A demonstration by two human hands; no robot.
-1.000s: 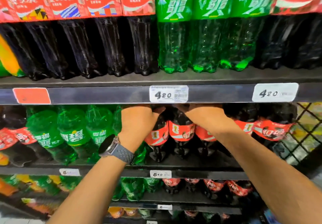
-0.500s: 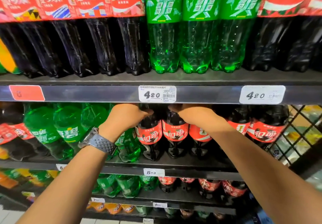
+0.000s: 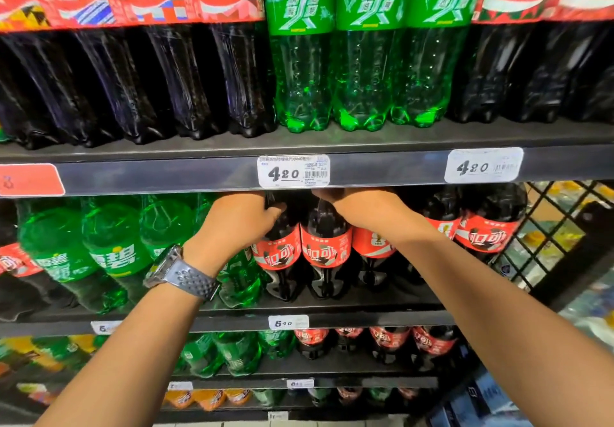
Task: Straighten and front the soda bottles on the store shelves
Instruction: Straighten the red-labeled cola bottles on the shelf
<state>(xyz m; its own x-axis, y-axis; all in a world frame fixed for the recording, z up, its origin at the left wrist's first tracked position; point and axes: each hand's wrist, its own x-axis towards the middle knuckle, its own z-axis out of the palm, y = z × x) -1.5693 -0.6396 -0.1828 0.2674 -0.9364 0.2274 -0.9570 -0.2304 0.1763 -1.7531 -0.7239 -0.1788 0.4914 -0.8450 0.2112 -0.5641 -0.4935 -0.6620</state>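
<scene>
Head camera looked at store shelves, with both bare arms reaching to the middle shelf. The left hand [image 3: 232, 224], a watch [image 3: 162, 265] on its wrist, had its fingers and thumb curled round the neck of a cola bottle [image 3: 278, 257] that stood upright at the shelf front, red label facing out. Just right of that hand, touching the first bottle, stood a second cola bottle [image 3: 327, 250], also label forward. The right hand [image 3: 365, 210] lay bent over its top, but the shelf edge [image 3: 166, 176] above hid the fingertips, so whether they closed on the cap could not be told. A third cola bottle [image 3: 372, 247] stood partly behind the right wrist, and more cola bottles [image 3: 488, 227] stood right of that arm, beside a wire rack [image 3: 558, 227]. Left of the left hand, green soda bottles [image 3: 113, 247] leaned at uneven angles. Directly above both hands a price tag [image 3: 293, 171] sat on the shelf edge.
</scene>
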